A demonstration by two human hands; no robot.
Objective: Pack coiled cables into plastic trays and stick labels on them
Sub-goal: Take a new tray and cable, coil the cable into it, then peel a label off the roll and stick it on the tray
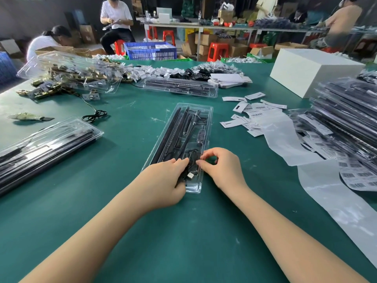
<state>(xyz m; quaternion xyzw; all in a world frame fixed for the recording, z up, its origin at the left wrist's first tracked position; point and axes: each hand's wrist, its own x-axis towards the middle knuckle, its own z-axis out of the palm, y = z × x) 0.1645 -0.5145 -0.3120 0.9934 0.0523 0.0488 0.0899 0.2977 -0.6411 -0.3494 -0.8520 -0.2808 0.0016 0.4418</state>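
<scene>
At the centre of the frame a clear plastic tray [189,127] lay lengthwise on the green table [126,231], black rods along its left side. Both hands worked at its near end. The left hand [163,182] had its fingers curled round a black coiled cable [188,167] with a white plug, holding it in the tray. The right hand [221,170] pinched the same cable between thumb and fingertips. Loose barcode labels [255,111] lay scattered right of centre.
</scene>
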